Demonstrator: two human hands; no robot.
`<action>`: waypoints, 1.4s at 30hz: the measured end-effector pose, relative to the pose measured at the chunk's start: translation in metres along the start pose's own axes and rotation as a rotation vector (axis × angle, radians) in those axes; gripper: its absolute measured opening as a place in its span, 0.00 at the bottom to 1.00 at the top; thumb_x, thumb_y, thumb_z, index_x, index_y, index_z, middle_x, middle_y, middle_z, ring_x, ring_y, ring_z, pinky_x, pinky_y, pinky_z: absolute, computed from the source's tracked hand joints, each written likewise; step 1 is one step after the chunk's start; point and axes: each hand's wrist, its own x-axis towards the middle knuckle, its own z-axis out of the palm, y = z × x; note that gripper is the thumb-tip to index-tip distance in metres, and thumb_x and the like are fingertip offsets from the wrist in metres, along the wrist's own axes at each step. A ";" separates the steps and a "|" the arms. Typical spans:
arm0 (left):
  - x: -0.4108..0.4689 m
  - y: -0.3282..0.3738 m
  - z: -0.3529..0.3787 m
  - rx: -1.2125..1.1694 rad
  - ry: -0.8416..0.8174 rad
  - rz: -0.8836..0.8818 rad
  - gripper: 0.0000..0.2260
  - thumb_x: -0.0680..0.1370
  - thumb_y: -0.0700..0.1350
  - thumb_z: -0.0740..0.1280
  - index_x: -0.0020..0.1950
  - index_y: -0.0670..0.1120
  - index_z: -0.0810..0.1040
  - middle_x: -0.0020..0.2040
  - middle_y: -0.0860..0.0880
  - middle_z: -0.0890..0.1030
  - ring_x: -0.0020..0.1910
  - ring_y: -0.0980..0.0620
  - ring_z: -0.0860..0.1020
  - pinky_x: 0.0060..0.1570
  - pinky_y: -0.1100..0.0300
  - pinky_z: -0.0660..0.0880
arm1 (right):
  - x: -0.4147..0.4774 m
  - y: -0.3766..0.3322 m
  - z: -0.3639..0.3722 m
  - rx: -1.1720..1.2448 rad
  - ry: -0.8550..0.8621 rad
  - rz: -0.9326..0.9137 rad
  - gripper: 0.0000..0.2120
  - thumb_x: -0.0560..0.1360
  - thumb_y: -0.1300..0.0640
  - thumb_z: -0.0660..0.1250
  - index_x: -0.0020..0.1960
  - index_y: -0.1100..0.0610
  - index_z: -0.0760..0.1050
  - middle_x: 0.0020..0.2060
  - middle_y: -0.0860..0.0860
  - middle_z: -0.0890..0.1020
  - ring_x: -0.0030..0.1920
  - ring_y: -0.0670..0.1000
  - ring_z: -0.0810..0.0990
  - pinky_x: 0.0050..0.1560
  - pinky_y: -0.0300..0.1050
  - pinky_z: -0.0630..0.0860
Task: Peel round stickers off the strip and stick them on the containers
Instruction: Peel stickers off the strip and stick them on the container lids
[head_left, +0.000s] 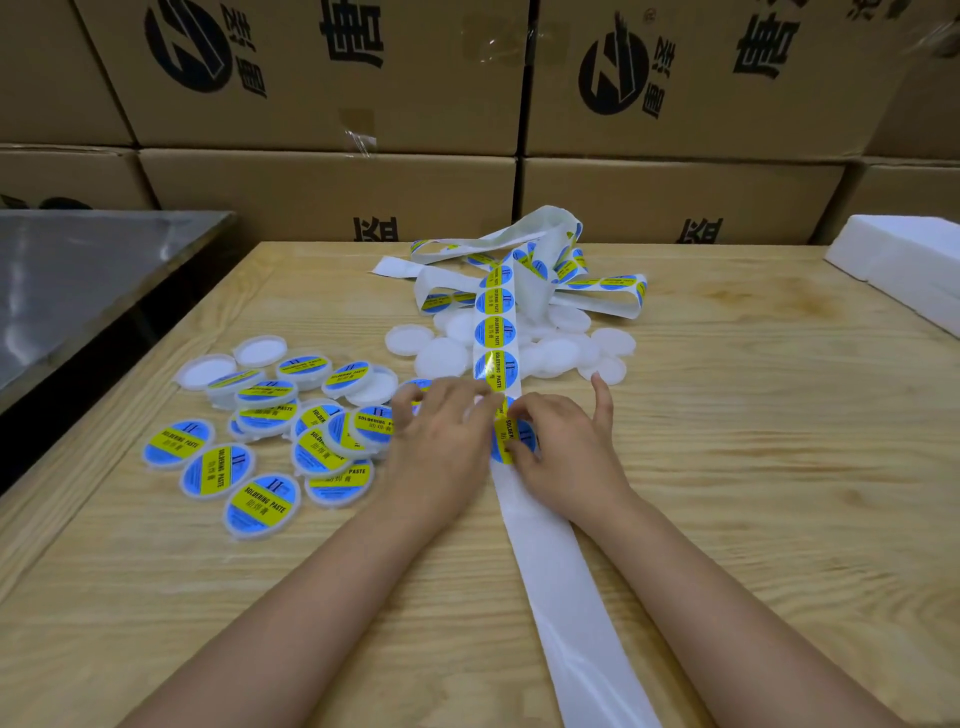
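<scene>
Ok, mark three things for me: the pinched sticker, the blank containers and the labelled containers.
pinched sticker (505, 442): head view, on its yellow band.
blank containers (442, 358): head view, on the flat top of one white piece.
labelled containers (262, 501): head view, on the label of the nearest one.

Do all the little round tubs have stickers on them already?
No, a heap of plain white tubs with no stickers lies under the sticker strip, to the right of the stickered tubs.
</scene>
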 end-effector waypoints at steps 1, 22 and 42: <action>-0.001 0.003 0.001 -0.011 0.000 0.051 0.10 0.69 0.42 0.64 0.47 0.49 0.82 0.47 0.53 0.83 0.47 0.51 0.81 0.53 0.53 0.59 | 0.000 0.000 0.000 0.003 -0.003 0.001 0.10 0.74 0.53 0.63 0.55 0.51 0.72 0.49 0.44 0.80 0.56 0.46 0.75 0.65 0.44 0.23; 0.006 -0.006 -0.017 -1.070 0.070 -0.697 0.07 0.76 0.40 0.67 0.40 0.50 0.75 0.36 0.55 0.77 0.36 0.60 0.74 0.40 0.68 0.70 | -0.004 -0.002 -0.001 0.089 -0.062 -0.019 0.29 0.69 0.33 0.56 0.63 0.49 0.67 0.58 0.43 0.74 0.65 0.42 0.67 0.69 0.55 0.26; 0.004 -0.007 -0.013 -0.446 -0.029 -0.418 0.19 0.78 0.47 0.57 0.66 0.40 0.73 0.55 0.48 0.82 0.55 0.52 0.74 0.61 0.59 0.58 | 0.011 -0.007 -0.010 1.198 0.167 0.384 0.09 0.76 0.61 0.66 0.37 0.53 0.75 0.28 0.41 0.75 0.29 0.38 0.68 0.32 0.30 0.66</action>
